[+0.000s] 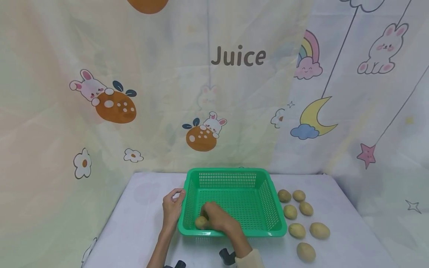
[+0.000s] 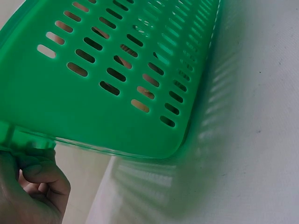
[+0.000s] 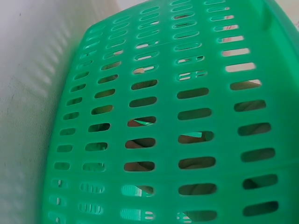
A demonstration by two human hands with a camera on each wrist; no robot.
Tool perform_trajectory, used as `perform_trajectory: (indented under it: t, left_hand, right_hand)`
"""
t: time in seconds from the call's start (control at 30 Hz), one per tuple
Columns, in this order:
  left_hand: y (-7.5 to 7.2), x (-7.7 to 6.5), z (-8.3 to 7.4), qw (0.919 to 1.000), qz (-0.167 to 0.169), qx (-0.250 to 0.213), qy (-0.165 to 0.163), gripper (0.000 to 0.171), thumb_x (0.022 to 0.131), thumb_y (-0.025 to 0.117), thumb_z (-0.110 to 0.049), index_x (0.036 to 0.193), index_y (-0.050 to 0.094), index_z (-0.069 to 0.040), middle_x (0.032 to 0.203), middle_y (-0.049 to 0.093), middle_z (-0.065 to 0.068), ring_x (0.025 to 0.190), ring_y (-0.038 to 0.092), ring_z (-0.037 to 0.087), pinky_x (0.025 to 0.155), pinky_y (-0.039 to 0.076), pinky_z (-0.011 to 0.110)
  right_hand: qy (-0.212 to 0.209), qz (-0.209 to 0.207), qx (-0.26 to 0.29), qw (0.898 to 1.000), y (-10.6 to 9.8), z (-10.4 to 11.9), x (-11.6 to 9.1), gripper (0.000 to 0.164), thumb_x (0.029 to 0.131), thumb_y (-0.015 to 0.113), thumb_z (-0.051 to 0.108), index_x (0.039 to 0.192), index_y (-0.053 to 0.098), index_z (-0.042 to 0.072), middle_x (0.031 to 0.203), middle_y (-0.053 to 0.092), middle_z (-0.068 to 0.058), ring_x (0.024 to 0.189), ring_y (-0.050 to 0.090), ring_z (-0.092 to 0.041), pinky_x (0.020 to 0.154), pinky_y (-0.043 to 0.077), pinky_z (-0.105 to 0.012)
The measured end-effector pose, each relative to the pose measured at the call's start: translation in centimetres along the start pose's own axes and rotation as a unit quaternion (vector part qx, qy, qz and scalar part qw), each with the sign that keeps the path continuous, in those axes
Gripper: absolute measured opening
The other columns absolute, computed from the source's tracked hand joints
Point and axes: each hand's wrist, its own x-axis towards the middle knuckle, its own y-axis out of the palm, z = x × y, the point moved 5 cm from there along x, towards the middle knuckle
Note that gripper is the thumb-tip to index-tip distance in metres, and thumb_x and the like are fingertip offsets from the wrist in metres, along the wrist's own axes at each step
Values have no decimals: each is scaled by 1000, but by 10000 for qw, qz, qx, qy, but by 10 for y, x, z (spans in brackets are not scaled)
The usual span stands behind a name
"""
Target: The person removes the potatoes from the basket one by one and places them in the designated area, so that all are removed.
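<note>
A green plastic basket (image 1: 268,233) with slotted walls sits on the table. My left hand (image 1: 172,208) pinches its rim at the left side. In the left wrist view, the left hand (image 2: 35,189) shows at the lower left with curled fingers and thumb at the rim. My right hand (image 1: 218,217) reaches over the near rim into the basket's near left corner and holds a potato (image 1: 201,222) in its fingers. In the right wrist view, the basket wall (image 3: 163,107) mostly hides that hand; only bits show through the slots.
Several potatoes (image 1: 297,230) lie on the white-covered table (image 1: 147,201) to the right of the basket. A patterned cloth (image 1: 161,93) hangs behind the table. Dark wrist-camera parts (image 1: 228,257) show at the near edge of the head view.
</note>
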Motion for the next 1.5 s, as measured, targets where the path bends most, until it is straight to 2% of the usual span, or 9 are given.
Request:
perform_trajectory:
  t: [0.2,0.37,0.57,0.7,0.93,1.07,1.37,1.5]
  left_hand:
    - [-1,0,1,10000,-30,31,-51,29,112,63,-24,123,74,0,81,81,16,61,75,17,56,58,26]
    - [0,0,3,9999,71,-99,14,30,113,61,-24,125,73,1,87,82,20,65,78,20,58,60,26]
    - [0,1,2,9998,105,-142,108,32,113,62,-26,125,73,1,85,82,20,65,78,20,58,60,26]
    - [1,1,2,9998,72,-128,109,32,113,62,-26,124,74,1,83,82,18,63,77,18,58,60,26]
    - [1,1,4,9999,31,-113,73,31,113,63,-26,124,74,1,81,81,18,61,76,17,56,59,25]
    - [0,1,3,10000,12,-48,64,32,113,63,-26,124,74,1,81,81,17,60,75,17,56,59,25]
    - [1,2,2,10000,31,-29,67,32,112,63,-26,125,74,1,84,82,17,62,76,19,56,58,26]
    - [0,2,4,10000,13,12,41,31,112,63,-26,125,74,0,82,81,17,61,75,19,55,58,26]
  right_hand:
    - [135,82,11,9999,0,-1,-1,25,84,91,4,106,78,-2,88,71,-1,76,52,-9,69,49,-25]
    - [102,-50,69,9999,-3,-2,-4,24,89,86,2,111,76,-2,96,74,-6,82,56,-10,74,55,-29]
    - [-28,-295,167,9994,-8,-1,-7,23,89,81,-4,111,73,-1,99,74,-6,85,59,-10,78,55,-30]
    - [-115,-387,210,9990,-10,0,-9,23,91,79,-3,112,73,-1,99,72,-5,87,59,-11,78,54,-30]
    - [-313,-596,383,9970,-16,-1,-15,29,96,77,1,124,70,-1,114,73,-9,103,66,-19,88,56,-36]
    - [-453,-704,656,9943,-23,-3,-19,32,98,78,5,128,68,1,120,73,-10,110,67,-23,93,58,-40]
    - [-820,-989,1222,9842,-55,-8,-41,36,99,77,7,133,65,2,125,72,-14,114,67,-32,88,55,-30]
    - [-699,-1005,1296,9840,-66,-12,-52,37,100,76,9,135,66,5,128,73,-11,117,67,-31,89,55,-29]
